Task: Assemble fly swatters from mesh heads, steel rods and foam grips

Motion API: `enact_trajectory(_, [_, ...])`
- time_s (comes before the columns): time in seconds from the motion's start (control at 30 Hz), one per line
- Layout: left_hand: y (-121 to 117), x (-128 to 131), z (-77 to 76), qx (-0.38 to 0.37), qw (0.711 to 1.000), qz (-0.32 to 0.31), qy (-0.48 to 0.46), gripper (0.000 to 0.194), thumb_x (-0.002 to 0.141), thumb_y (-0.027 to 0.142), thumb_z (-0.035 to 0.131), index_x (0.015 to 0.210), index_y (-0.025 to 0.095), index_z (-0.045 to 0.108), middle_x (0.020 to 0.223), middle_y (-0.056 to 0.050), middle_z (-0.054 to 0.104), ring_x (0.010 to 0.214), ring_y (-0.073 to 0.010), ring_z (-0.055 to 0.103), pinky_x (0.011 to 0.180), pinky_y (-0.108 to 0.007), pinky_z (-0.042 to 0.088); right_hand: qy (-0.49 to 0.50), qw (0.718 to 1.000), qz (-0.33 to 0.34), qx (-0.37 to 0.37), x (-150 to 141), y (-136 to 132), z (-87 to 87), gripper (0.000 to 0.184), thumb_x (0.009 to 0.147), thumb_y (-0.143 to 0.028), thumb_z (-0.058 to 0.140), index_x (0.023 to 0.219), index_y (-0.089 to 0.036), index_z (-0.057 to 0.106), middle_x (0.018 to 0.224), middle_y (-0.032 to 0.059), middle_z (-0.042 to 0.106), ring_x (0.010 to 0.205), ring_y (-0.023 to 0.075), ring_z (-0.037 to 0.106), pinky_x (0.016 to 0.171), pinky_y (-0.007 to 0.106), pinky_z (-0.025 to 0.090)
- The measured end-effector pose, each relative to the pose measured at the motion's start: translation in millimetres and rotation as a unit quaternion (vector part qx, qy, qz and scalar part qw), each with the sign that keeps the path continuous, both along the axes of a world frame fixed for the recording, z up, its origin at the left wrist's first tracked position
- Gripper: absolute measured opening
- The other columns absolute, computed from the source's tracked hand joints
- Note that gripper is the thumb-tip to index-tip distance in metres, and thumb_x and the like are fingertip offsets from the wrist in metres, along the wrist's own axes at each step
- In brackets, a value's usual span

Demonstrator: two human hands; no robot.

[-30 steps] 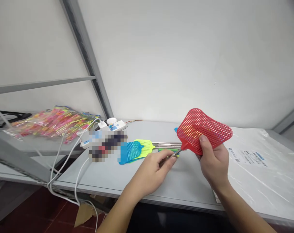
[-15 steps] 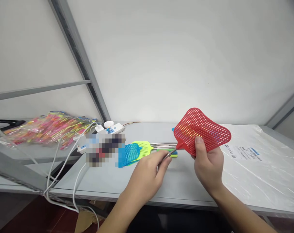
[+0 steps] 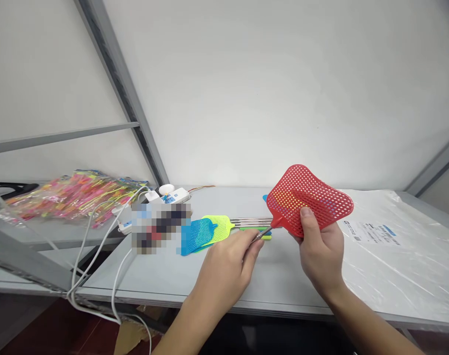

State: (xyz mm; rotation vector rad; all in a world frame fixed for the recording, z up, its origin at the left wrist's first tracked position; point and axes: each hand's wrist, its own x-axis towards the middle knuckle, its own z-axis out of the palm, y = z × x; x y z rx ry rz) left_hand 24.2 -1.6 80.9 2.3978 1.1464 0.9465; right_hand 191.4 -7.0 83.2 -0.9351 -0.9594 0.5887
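A red fly swatter (image 3: 309, 197) is held up above the shelf, its perforated head pointing right. My right hand (image 3: 318, 251) grips the lower edge of that head, thumb on top. My left hand (image 3: 232, 268) is closed round the metal rod just below the head, near the coiled joint; the rest of the handle is hidden by the hand. Behind the left hand lie a blue fly swatter (image 3: 198, 235) and a yellow-green fly swatter (image 3: 220, 227), with several metal rods (image 3: 250, 222) and coloured handle ends partly covered by the red head.
On the left, a power strip (image 3: 178, 196) with white plugs and cables (image 3: 115, 281) sits beside a blurred patch. Plastic-bagged colourful items (image 3: 80, 195) lie farther left. A labelled clear plastic sheet (image 3: 405, 266) covers the right side. The grey shelf (image 3: 150, 276) meets a pale wall.
Both hands have shifted slightly to the right together with the red fly swatter. The grips look the same, and the things on the shelf have not moved.
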Motion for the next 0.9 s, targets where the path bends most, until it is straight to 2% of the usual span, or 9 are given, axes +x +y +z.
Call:
enact_trajectory(0.17, [-1, 0, 1.7, -0.017, 1.0, -0.004, -0.001, 0.02, 0.101, 0.03, 0.041, 0.11, 0.024, 0.058, 0.099, -0.003, 0.068, 0.086, -0.0187, 0.062, 0.074, -0.03, 0.044, 0.001, 1.0, 0.014, -0.011, 0, 0, 0.8, 0.022, 0.092, -0.042, 0.056, 0.1, -0.022, 0.063, 0.064, -0.0018, 0.05, 0.054, 0.0135, 0.044, 0.046, 0.026, 0.036])
enact_trajectory(0.27, [-3, -1, 2.4, -0.024, 1.0, -0.006, 0.002, 0.019, 0.101, 0.031, 0.041, 0.108, 0.024, 0.058, 0.097, -0.002, 0.068, 0.084, -0.0184, 0.062, 0.073, -0.03, 0.043, -0.017, 1.0, 0.015, -0.013, 0, -1, 1.3, 0.021, 0.093, -0.042, 0.056, 0.094, -0.021, 0.063, 0.067, -0.0009, 0.053, 0.058, 0.0136, 0.048, 0.048, 0.025, 0.039])
enact_trajectory(0.5, [-6, 1, 5.2, -0.053, 0.998, -0.013, -0.015, 0.018, 0.102, 0.029, 0.039, 0.096, 0.023, 0.055, 0.089, 0.0, 0.065, 0.078, -0.0164, 0.058, 0.069, -0.028, 0.038, -0.045, 0.998, 0.014, -0.044, 0, -3, 3.8, 0.026, 0.091, -0.044, 0.056, 0.098, -0.02, 0.065, 0.089, 0.0052, 0.066, 0.076, 0.0184, 0.062, 0.069, 0.031, 0.053])
enact_trajectory(0.7, [-8, 3, 9.3, -0.087, 0.995, -0.022, -0.034, 0.024, 0.102, 0.03, 0.036, 0.083, 0.022, 0.049, 0.076, 0.002, 0.058, 0.068, -0.0141, 0.051, 0.062, -0.027, 0.034, -0.02, 0.995, 0.086, -0.044, 0, -2, 5.3, 0.022, 0.091, -0.042, 0.056, 0.088, -0.022, 0.063, 0.079, 0.0024, 0.06, 0.065, 0.0157, 0.054, 0.054, 0.027, 0.046])
enact_trajectory(0.9, [-12, 8, 3.1, -0.032, 0.999, 0.023, -0.005, 0.022, 0.101, 0.028, 0.036, 0.082, 0.022, 0.046, 0.074, 0.001, 0.057, 0.063, -0.0149, 0.05, 0.058, -0.028, 0.034, -0.008, 0.992, 0.115, -0.058, -5, -3, -0.1, 0.023, 0.091, -0.042, 0.056, 0.085, -0.021, 0.06, 0.075, 0.0023, 0.058, 0.063, 0.0148, 0.051, 0.052, 0.026, 0.044])
